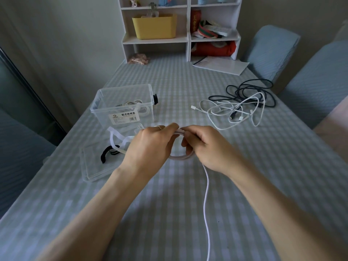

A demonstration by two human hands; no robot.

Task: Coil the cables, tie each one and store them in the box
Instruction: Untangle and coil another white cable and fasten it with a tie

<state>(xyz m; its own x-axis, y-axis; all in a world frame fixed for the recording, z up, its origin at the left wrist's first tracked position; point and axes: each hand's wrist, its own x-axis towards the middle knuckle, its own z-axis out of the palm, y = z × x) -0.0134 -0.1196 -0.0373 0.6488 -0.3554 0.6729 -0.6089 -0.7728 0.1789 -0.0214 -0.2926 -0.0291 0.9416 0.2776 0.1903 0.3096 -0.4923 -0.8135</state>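
Both hands are working at the frame's centre: the left hand (150, 146) is pinching the top of a white cable (180, 157) coil, and the right hand (205, 147) has its fingers curled around the loops. The loose tail trailing toward the bottom edge could snag on the table (244, 185), springing the untied coil open.

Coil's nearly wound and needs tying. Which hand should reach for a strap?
Probably the left hand: the white and black tie straps lie just to its left, on the clear box lid. The right hand can keep its grip on the thin white cable coil.
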